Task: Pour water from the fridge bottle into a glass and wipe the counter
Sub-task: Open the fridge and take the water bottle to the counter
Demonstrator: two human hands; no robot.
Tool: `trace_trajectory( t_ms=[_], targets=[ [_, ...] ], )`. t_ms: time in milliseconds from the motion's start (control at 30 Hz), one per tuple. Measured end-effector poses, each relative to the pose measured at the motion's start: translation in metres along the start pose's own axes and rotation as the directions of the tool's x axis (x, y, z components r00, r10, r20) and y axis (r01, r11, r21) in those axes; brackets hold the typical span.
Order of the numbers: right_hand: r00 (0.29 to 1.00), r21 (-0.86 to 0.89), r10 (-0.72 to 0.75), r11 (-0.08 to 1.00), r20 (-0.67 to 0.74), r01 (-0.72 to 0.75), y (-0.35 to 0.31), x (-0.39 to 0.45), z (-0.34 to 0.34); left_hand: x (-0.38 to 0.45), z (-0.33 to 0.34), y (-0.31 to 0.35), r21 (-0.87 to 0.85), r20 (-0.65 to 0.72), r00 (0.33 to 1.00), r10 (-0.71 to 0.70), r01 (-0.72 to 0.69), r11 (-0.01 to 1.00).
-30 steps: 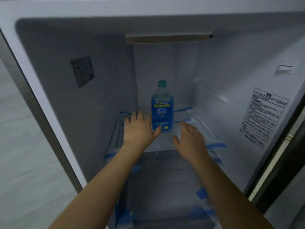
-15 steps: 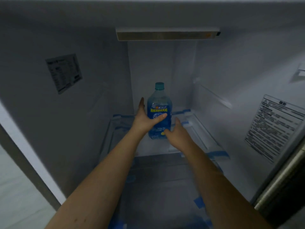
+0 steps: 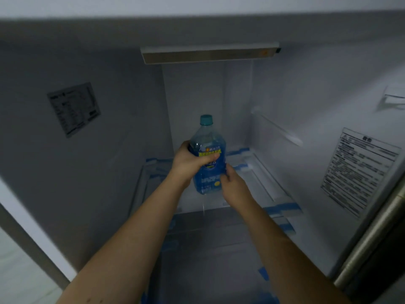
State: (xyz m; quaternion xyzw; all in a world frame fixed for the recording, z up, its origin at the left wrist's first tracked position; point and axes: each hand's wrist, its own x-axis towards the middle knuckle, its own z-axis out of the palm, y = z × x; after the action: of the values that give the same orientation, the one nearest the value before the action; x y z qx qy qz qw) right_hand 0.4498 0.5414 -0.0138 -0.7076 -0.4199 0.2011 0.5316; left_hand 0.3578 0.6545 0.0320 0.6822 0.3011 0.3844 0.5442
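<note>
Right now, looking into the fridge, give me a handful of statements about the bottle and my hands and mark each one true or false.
1. The left hand grips the blue bottle around its upper body. True.
2. The bottle's cap has been taken off. False: the teal cap is on the neck.
3. The right hand is at the bottle's lower right side. True.
4. The bottle lies on its side on the shelf. False: it is upright, only slightly tilted.
5. A printed label is stuck on the fridge's right inner wall. True.
6. Several other bottles stand beside it. False: it is the only bottle in view.
</note>
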Motion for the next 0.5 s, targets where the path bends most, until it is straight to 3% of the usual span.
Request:
trace_trajectory(
  t_ms=[100,200,267,333,400,500],
  targets=[
    [0.988,0.046,-0.043,0.998,-0.148,0.05,-0.001,-0.013,-0.005,-0.011,0.003,0.012,-0.053,-0.035,0.999,0.024,-0.026,0.998],
    [0.971,0.184,0.042,0.983,-0.235,0.002,-0.006,-0.03,-0.012,-0.022,0.006,0.03,-0.084,-0.023,0.999,0.034,-0.036,0.996],
    [0.965,0.421,0.177,0.903,-0.195,-0.08,-0.009,-0.036,-0.015,-0.03,0.009,0.036,-0.085,0.025,0.999,0.032,-0.03,0.996],
    [0.944,0.643,0.311,0.746,-0.108,-0.172,-0.016,-0.043,-0.02,-0.041,0.011,0.039,-0.107,0.063,0.998,0.017,-0.01,0.994],
    [0.933,0.714,0.357,0.664,-0.039,-0.225,-0.02,-0.051,-0.025,-0.051,0.012,0.039,-0.132,0.095,0.995,-0.013,0.025,0.991],
    [0.921,0.723,0.388,0.628,0.029,-0.287,-0.021,-0.068,-0.029,-0.068,0.011,0.039,-0.113,0.148,0.988,-0.037,0.054,0.992]
  ],
)
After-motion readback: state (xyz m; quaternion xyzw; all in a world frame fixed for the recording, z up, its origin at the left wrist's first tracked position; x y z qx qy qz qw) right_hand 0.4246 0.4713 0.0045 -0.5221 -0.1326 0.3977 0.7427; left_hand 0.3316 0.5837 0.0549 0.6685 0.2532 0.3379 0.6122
